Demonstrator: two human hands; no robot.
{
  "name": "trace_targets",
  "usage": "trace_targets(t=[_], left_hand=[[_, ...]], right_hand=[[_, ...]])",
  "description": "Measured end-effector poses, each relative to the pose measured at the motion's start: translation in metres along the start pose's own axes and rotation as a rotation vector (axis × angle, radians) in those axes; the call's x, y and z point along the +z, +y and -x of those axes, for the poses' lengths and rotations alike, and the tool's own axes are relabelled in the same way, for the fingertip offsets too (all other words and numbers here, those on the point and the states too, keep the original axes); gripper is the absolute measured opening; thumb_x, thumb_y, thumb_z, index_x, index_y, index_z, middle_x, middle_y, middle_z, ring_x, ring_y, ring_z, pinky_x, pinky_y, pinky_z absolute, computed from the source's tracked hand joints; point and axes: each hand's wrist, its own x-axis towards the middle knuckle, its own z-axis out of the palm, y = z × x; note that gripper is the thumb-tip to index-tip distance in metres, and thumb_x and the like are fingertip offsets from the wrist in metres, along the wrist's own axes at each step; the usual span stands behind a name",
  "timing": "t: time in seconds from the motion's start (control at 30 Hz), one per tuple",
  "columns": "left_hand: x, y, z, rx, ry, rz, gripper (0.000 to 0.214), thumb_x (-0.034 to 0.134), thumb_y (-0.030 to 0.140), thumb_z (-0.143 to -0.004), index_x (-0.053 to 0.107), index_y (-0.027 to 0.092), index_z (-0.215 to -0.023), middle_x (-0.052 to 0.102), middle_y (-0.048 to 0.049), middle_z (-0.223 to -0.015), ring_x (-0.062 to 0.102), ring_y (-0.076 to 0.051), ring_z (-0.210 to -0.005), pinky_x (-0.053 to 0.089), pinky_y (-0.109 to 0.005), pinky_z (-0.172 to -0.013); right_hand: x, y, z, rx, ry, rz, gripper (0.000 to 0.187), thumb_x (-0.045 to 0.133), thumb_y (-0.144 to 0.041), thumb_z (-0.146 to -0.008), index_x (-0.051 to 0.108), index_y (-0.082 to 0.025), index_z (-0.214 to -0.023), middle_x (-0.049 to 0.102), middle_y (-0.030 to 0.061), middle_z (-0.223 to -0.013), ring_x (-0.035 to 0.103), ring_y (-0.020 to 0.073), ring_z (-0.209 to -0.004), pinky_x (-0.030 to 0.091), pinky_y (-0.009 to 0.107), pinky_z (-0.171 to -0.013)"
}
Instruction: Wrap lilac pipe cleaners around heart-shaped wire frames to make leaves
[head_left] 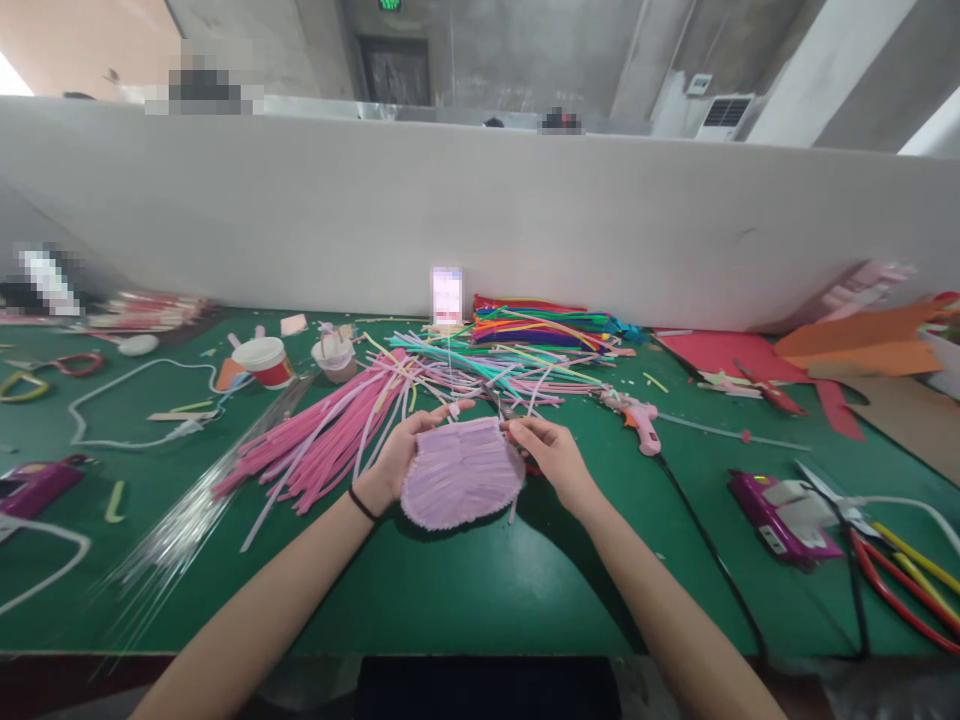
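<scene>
My left hand [397, 455] holds the left edge of a flat lilac piece woven from pipe cleaners [459, 475], a little above the green table [465, 590]. Its fingers curl over the top rim, and a black band sits on the wrist. My right hand [551, 455] is closed at the piece's upper right edge. It grips a small tool with an orange-red handle [513, 432], most of which the fingers hide. Loose pink pipe cleaners [322, 440] lie just to the left.
A heap of coloured pipe cleaners [525, 335] lies behind the hands, with a phone [447, 295] upright at the white partition. A pink glue gun [637, 420], two cups [262, 360], thin wires [187, 520], a purple box [780, 510], red-handled scissors [900, 590] and coloured sheets [750, 360] surround them.
</scene>
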Motion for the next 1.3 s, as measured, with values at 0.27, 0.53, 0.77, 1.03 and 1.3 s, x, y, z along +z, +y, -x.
trace_targets(t=[0.27, 0.53, 0.77, 1.03, 1.3], left_hand=[[0.002, -0.003, -0.001, -0.129, -0.047, 0.039, 0.051, 0.047, 0.023, -0.08, 0.049, 0.015, -0.131, 0.066, -0.0132, -0.114, 0.066, -0.028, -0.095, 0.047, -0.042, -0.087], [0.006, -0.005, -0.001, -0.141, -0.065, 0.057, 0.054, 0.048, 0.022, -0.08, 0.046, 0.014, -0.133, 0.066, -0.0133, -0.115, 0.065, -0.029, -0.099, 0.046, -0.041, -0.088], [0.011, -0.006, 0.001, -0.135, -0.047, 0.079, 0.048, 0.049, 0.02, -0.078, 0.053, 0.014, -0.125, 0.067, -0.0122, -0.113, 0.064, -0.028, -0.101, 0.045, -0.041, -0.091], [0.011, -0.009, 0.0, -0.086, 0.087, -0.089, 0.033, 0.057, 0.029, -0.076, 0.065, 0.014, -0.104, 0.071, -0.007, -0.086, 0.065, -0.022, -0.075, 0.048, -0.031, -0.069], [-0.001, -0.016, -0.007, 0.262, 0.327, -0.483, 0.026, 0.071, 0.036, -0.071, 0.062, 0.016, -0.086, 0.063, 0.0013, -0.074, 0.055, -0.014, -0.068, 0.04, -0.022, -0.061]], right_hand=[[0.006, 0.001, 0.002, 0.171, -0.072, -0.191, 0.03, 0.07, -0.047, -0.067, 0.068, -0.019, -0.079, 0.062, -0.0009, -0.07, 0.05, 0.0125, -0.062, 0.035, 0.024, -0.055], [0.004, 0.004, 0.001, 0.174, -0.117, -0.22, 0.029, 0.071, -0.046, -0.065, 0.065, -0.019, -0.071, 0.054, -0.0031, -0.061, 0.043, 0.0103, -0.055, 0.032, 0.024, -0.052], [0.006, 0.004, 0.002, 0.105, -0.097, -0.221, 0.025, 0.07, -0.039, -0.064, 0.057, -0.018, -0.061, 0.05, -0.0045, -0.056, 0.041, 0.0087, -0.052, 0.032, 0.023, -0.05], [0.006, 0.005, 0.0, 0.074, 0.063, -0.156, 0.02, 0.065, -0.037, -0.065, 0.059, -0.018, -0.064, 0.051, -0.0032, -0.056, 0.042, 0.01, -0.052, 0.033, 0.023, -0.049], [-0.004, 0.01, -0.003, 0.052, 0.144, -0.212, 0.023, 0.066, -0.041, -0.07, 0.059, -0.019, -0.068, 0.052, -0.0042, -0.059, 0.04, 0.0095, -0.053, 0.031, 0.022, -0.05]])
